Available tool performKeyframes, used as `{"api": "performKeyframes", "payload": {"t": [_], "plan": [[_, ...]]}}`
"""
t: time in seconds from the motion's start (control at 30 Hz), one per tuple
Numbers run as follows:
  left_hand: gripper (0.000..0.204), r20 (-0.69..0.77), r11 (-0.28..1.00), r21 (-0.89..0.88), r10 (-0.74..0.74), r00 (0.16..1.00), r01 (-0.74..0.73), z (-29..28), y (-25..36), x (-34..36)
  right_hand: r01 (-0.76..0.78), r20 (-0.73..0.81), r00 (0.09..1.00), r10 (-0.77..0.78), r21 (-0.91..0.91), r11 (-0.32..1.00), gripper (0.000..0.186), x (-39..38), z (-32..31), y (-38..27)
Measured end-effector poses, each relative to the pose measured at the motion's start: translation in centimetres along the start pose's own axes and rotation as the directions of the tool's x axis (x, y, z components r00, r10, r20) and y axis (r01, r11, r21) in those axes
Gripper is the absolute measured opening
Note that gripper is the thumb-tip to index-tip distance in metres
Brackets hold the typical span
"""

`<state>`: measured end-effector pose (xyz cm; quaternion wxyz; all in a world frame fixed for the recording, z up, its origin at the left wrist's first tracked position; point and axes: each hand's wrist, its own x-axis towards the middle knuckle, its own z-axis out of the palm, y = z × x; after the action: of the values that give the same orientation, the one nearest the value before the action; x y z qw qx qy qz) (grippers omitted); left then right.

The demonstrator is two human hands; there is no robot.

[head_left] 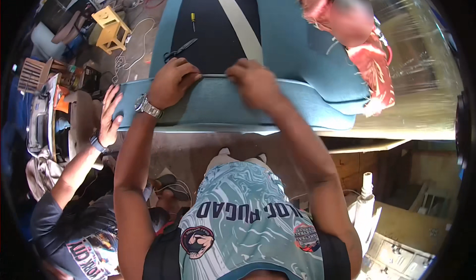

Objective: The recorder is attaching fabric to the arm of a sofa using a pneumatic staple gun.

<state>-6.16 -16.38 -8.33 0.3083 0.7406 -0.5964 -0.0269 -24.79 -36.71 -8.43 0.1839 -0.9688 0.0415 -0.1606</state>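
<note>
A teal upholstered piece (218, 99), likely part of a sofa, lies across in front of me with a piped edge. My left hand (173, 84), with a metal watch on its wrist, pinches that edge between bent fingers. To its right, my right hand (255, 84) is blurred by motion; its fingers are curled together at the same edge, and what they hold is hidden. Just past my left hand, dark-handled scissors (181, 50) rest on the black backing cloth (198, 57). Farther off lies a screwdriver (193, 22) with a yellow handle.
Another person's hand (110, 114) touches the piece's left end. A person in red patterned clothing (369, 66) leans at the far right. A pale strap (238, 19) crosses the black cloth. A small wooden chair (110, 29) and cords stand to the left; a plastic-wrapped block (411, 81) is right.
</note>
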Motion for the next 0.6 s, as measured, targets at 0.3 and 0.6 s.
{"api": "performKeyframes", "payload": {"t": [0.3,0.6], "plan": [[0.024,0.138,0.987,-0.018,0.160,0.977,-0.159,5.2,5.6,6.7,-0.043,-0.045,0.998,0.044,0.005,0.999,0.015,-5.2,-4.9,7.5],[0.017,0.021,0.978,0.055,0.202,0.979,-0.203,7.7,6.5,7.5,0.003,-0.279,0.959,-0.046,-0.154,0.988,0.021,-6.3,-4.6,2.3]]}}
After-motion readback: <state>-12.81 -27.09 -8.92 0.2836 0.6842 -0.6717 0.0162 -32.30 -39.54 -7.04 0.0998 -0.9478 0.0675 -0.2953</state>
